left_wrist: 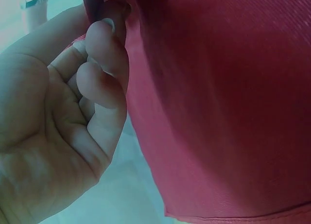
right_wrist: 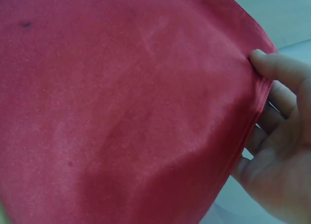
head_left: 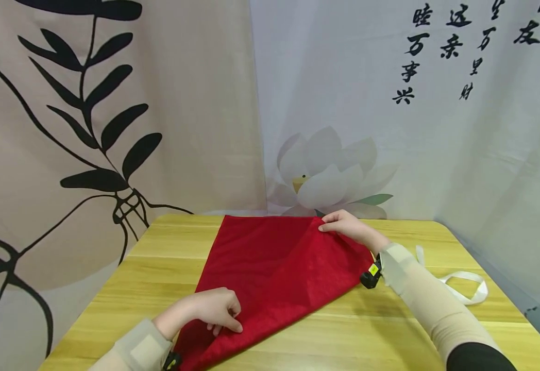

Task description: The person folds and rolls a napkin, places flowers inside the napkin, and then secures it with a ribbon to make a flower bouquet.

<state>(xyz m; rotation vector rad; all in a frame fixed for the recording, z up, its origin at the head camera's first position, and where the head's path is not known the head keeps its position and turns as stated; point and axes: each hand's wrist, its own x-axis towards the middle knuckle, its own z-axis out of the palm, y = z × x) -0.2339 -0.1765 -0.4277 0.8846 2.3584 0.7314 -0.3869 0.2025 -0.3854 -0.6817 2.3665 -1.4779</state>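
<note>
A red cloth (head_left: 260,268) lies across the middle of the wooden table, its right part lifted into a slanting fold. At its far right corner my right hand (head_left: 346,226) pinches the edge; in the right wrist view the thumb (right_wrist: 277,68) lies on top of the red fabric (right_wrist: 136,107) and the other fingers are behind it. My left hand (head_left: 214,309) pinches the cloth close to its near left part. From the left wrist, the curled fingers (left_wrist: 104,83) show with red fabric (left_wrist: 209,88) gathered at the thumb and fingertips.
A white ribbon (head_left: 478,293) lies in a loose loop on the table's right side, behind my right forearm. The wooden tabletop (head_left: 149,257) ends at a rounded far edge. Behind it hangs a curtain (head_left: 205,103) printed with leaves, a lotus and black characters.
</note>
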